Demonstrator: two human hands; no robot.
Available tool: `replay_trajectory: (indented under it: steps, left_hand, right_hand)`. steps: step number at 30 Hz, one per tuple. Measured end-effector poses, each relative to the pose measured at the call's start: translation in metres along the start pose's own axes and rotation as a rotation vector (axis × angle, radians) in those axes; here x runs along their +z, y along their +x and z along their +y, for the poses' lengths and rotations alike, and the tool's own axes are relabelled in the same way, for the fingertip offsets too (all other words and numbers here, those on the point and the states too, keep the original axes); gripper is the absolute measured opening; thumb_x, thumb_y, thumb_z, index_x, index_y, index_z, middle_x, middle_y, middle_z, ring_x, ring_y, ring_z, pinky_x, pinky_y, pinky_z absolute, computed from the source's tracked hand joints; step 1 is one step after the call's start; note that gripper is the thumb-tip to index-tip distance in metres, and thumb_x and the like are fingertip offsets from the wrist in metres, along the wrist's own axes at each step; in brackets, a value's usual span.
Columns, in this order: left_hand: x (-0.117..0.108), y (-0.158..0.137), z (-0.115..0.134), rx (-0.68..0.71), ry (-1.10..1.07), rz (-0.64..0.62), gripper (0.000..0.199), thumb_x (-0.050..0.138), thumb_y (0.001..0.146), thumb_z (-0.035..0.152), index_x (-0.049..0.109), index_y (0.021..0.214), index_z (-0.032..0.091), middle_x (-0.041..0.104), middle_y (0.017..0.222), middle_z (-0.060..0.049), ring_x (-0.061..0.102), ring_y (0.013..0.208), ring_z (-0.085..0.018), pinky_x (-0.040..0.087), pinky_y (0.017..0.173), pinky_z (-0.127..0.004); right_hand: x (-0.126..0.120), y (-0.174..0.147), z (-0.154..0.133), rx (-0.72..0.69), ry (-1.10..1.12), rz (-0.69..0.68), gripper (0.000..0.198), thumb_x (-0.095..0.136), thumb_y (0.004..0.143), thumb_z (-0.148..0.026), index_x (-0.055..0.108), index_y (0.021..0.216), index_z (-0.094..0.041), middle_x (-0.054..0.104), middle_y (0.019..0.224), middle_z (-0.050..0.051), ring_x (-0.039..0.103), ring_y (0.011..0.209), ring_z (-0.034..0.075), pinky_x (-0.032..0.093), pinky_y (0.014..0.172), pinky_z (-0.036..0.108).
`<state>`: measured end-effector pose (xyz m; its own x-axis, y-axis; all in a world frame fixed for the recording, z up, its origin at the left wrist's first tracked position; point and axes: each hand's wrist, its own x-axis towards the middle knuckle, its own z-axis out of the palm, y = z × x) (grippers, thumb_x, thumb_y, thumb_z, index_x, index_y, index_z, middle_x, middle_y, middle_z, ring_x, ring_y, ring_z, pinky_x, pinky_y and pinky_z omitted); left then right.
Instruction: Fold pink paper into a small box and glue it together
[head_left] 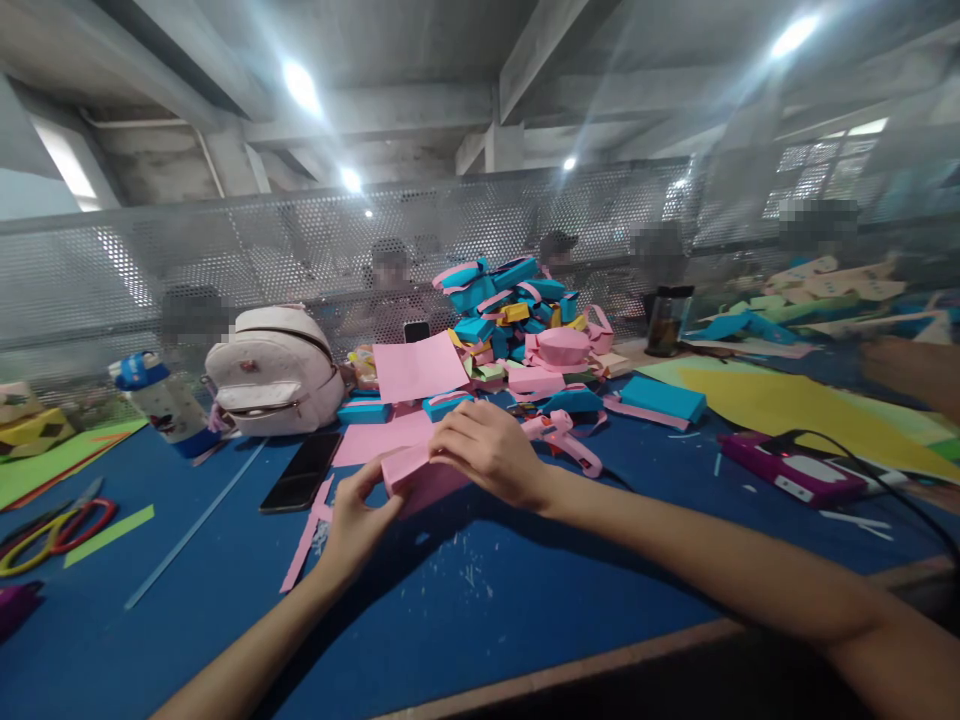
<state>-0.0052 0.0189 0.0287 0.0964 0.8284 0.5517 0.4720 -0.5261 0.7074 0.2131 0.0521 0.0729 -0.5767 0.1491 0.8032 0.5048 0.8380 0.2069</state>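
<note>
Between my hands is a folded pink paper box (405,464), held a little above the blue table. My left hand (360,515) grips its near left side between thumb and fingers. At its far right edge, the bent fingers of my right hand (491,450) press on the pink paper. Behind it lie a flat pink sheet (375,440) and, propped up, another pink sheet (420,367). A pink glue gun (566,440) rests just right of my right hand. Pink paper strips (307,540) lie left of my left hand.
A heap of blue and pink paper pieces (517,310) rises at the back. A white backpack (277,370), a bottle (165,405), a phone (301,472) and scissors (82,525) are on the left. To the right sit a purple power bank (795,468), yellow sheets (795,405) and another person's hand (911,370).
</note>
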Motion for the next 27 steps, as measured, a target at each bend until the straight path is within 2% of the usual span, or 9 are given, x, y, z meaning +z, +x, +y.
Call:
replay_trajectory:
  steps: [8,12,16,19,24,27]
  left_hand:
    - [0.0,0.0,-0.002,-0.008,-0.034,0.011,0.031,0.066,0.078,0.022,0.07,0.108,0.015,0.075,0.104,-0.006,0.069,0.094,-0.022,0.053,0.083,-0.03]
    - [0.001,0.0,-0.003,-0.008,-0.084,0.012,0.032,0.065,0.078,0.02,0.069,0.11,0.016,0.073,0.108,-0.007,0.068,0.1,-0.023,0.052,0.09,-0.033]
    - [0.0,0.002,0.0,-0.031,-0.165,-0.053,0.044,0.066,0.077,0.02,0.063,0.121,0.02,0.068,0.122,-0.007,0.064,0.111,-0.023,0.05,0.095,-0.034]
    - [-0.001,0.006,0.003,-0.067,-0.133,-0.119,0.054,0.07,0.074,0.023,0.058,0.127,0.021,0.064,0.128,-0.007,0.063,0.112,-0.024,0.051,0.094,-0.036]
    - [0.003,0.01,0.001,-0.104,-0.086,-0.188,0.058,0.064,0.064,0.009,0.062,0.122,0.016,0.067,0.124,-0.009,0.064,0.107,-0.025,0.05,0.095,-0.038]
    - [0.001,0.011,0.001,-0.131,-0.135,-0.173,0.054,0.064,0.062,0.009,0.066,0.115,0.017,0.069,0.12,-0.008,0.064,0.106,-0.025,0.049,0.095,-0.038]
  right_hand:
    - [-0.002,0.0,-0.001,-0.001,0.033,0.006,0.019,0.053,0.097,-0.03,0.066,0.092,-0.017,0.068,0.091,0.005,0.053,0.086,0.018,0.038,0.078,0.03]
    - [-0.002,-0.001,-0.002,0.0,0.031,0.002,0.017,0.056,0.096,-0.031,0.067,0.095,-0.018,0.069,0.094,0.005,0.053,0.087,0.018,0.038,0.078,0.032]
    - [0.0,-0.003,-0.002,-0.004,0.013,-0.019,0.015,0.056,0.096,-0.028,0.066,0.095,-0.018,0.069,0.094,0.005,0.053,0.086,0.019,0.038,0.077,0.032]
    - [0.003,-0.004,-0.004,-0.014,0.006,-0.031,0.014,0.055,0.096,-0.026,0.066,0.093,-0.018,0.069,0.093,0.005,0.052,0.084,0.019,0.037,0.075,0.032]
    - [0.001,-0.003,-0.006,-0.011,0.018,-0.034,0.017,0.053,0.097,-0.026,0.066,0.091,-0.018,0.069,0.09,0.004,0.053,0.082,0.018,0.037,0.074,0.031]
    - [-0.006,-0.001,-0.006,0.01,0.051,-0.039,0.017,0.053,0.097,-0.025,0.066,0.089,-0.017,0.069,0.09,0.005,0.053,0.081,0.018,0.037,0.073,0.031]
